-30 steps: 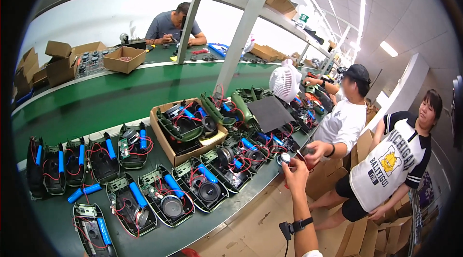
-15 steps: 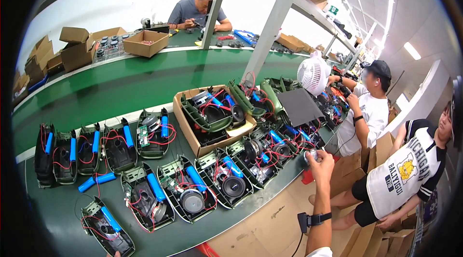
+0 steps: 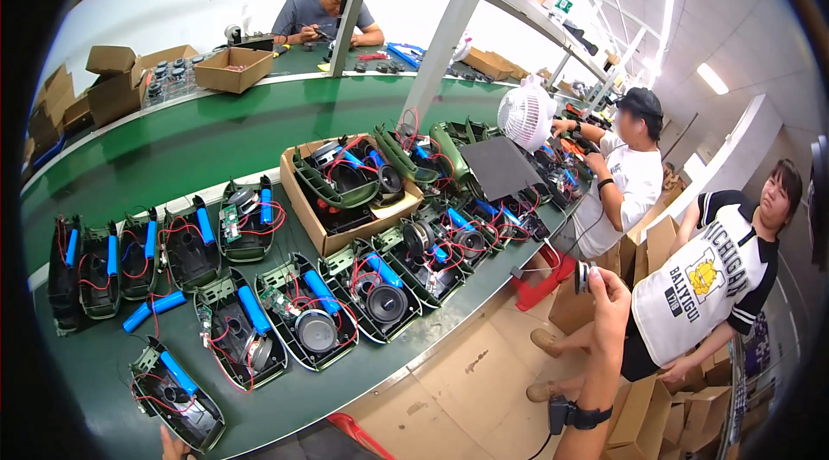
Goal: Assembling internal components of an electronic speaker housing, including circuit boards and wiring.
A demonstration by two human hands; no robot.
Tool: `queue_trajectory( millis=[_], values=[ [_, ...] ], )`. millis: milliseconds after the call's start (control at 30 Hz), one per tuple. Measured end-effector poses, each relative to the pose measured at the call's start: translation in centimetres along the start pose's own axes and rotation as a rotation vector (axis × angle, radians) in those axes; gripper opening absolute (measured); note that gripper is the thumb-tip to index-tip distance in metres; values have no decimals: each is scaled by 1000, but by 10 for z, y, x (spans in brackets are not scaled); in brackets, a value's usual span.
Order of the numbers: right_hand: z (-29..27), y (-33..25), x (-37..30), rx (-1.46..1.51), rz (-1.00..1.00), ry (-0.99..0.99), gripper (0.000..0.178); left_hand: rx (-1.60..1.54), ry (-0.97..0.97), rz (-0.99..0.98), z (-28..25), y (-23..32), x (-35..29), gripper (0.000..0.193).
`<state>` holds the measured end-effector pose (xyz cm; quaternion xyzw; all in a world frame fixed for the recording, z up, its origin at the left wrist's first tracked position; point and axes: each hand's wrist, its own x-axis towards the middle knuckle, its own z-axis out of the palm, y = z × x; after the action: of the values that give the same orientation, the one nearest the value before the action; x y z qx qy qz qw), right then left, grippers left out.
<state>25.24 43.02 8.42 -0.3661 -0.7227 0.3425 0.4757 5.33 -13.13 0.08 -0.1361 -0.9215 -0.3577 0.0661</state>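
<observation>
My right hand is raised off the bench's front edge, thumb and fingers closed on a small speaker driver, which shows nearly edge-on as a dark and silvery disc. At the lower left, only some fingers of my left hand show, beside the near end of a dark green speaker housing. Most of that hand is cut off by the picture's edge, so its grip is hidden. The housing lies on the bench with a blue battery cell and red wires inside.
Several similar housings stand in rows on the green bench, some fitted with drivers. A carton of housings is behind them. Further off are a white fan and a co-worker. Another person is at the right; red stool below.
My right hand has swung right and a little lower with the driver, turning it edge-on. My left fingers have shifted slightly left along the housing. The whole view has turned a little to the right.
</observation>
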Motion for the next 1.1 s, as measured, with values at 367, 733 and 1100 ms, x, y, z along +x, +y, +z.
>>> queue_trajectory(
  millis=[367, 733, 1100],
  values=[
    [-16, -84, 7, 275, -164, -32, 32, -303, 157, -142, -9, -24, 31, 59],
    [86, -156, 0, 591, -313, -293, 44, -292, 270, -67, -2, -66, 42, 34],
    [197, -213, -17, 725, -304, -479, 52, -482, 250, -130, -38, -50, 58, 22]
  ],
)
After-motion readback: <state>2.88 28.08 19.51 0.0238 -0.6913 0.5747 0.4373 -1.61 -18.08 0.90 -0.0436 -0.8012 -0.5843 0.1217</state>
